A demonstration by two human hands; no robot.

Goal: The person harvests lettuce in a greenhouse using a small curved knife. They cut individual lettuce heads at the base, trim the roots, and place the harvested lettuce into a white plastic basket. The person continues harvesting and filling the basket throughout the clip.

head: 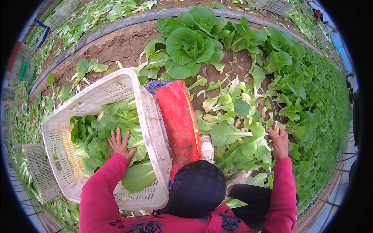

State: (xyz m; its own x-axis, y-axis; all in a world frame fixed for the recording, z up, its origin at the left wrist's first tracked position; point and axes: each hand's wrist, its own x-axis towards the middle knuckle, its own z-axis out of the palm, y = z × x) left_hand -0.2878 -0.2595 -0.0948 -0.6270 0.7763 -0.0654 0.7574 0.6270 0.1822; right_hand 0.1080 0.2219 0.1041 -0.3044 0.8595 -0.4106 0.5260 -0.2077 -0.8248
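My left hand (120, 145) lies with spread fingers on cut leafy greens (100, 151), which look like lettuce, inside a white slotted plastic crate (149, 116). The crate stands at my left, its open top towards me. In my right hand (277, 142) is a sickle (273, 107), gripped by its short handle; its thin curved blade points away from me. The blade is beside the edge of a dense stand of growing green plants (314, 139). Loose, partly yellowed leaves (233, 131) cover the soil between my feet and the blade.
A soiled red sheet-like piece (177, 122) with yellow edging lies against the crate's right side. A large leafy head (191, 46) grows ahead. Beyond it curves a dark bed edging strip (122, 25). Another crate (40, 171) stands at far left. My shoe (207, 150) is beside the red piece.
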